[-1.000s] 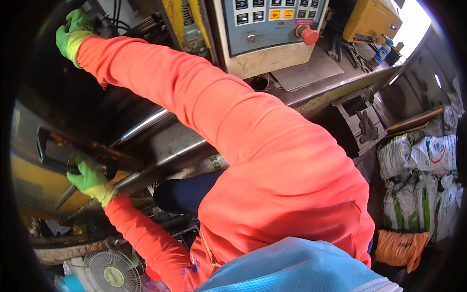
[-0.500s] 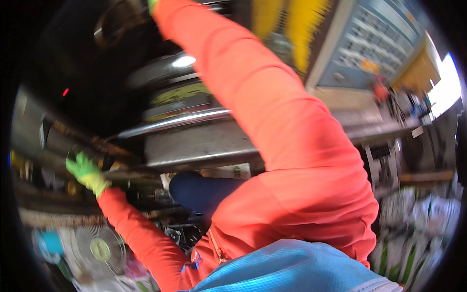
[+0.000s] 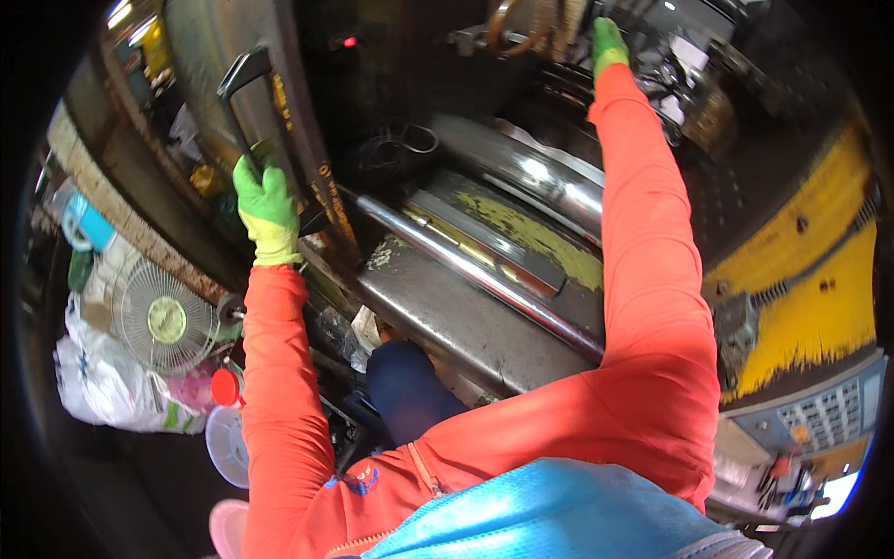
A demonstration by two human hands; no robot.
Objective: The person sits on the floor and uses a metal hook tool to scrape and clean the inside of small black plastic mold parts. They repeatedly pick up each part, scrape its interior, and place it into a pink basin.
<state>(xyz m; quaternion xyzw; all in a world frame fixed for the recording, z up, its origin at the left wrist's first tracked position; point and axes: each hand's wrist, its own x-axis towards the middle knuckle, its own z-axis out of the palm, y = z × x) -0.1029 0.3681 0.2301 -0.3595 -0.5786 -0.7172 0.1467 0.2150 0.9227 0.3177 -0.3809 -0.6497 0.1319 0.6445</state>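
Observation:
My left hand (image 3: 268,210), in a green and yellow glove, is wrapped round the lower part of a black bar handle (image 3: 246,71) on a tall metal machine frame (image 3: 303,130). Stretched far forward, my right hand (image 3: 609,47) wears a like glove and is at the machine's dark far side. Its fingers look bent together; what they grip, if anything, is hidden. Between my arms lie a shiny steel roller (image 3: 521,163), a thinner polished rod (image 3: 466,265) and a plate (image 3: 531,224) with worn yellow-green paint.
A smooth metal ledge (image 3: 438,321) runs in front of my body. On the left are a round fan (image 3: 166,319), white plastic bags (image 3: 107,373) and a clear tub (image 3: 228,445). At right stand a yellow panel (image 3: 819,307) and a button panel (image 3: 819,419).
My view has swung round to the right. My left hand, spread before, now grips the black handle. My right hand, almost out of sight earlier, now shows at the machine's far side.

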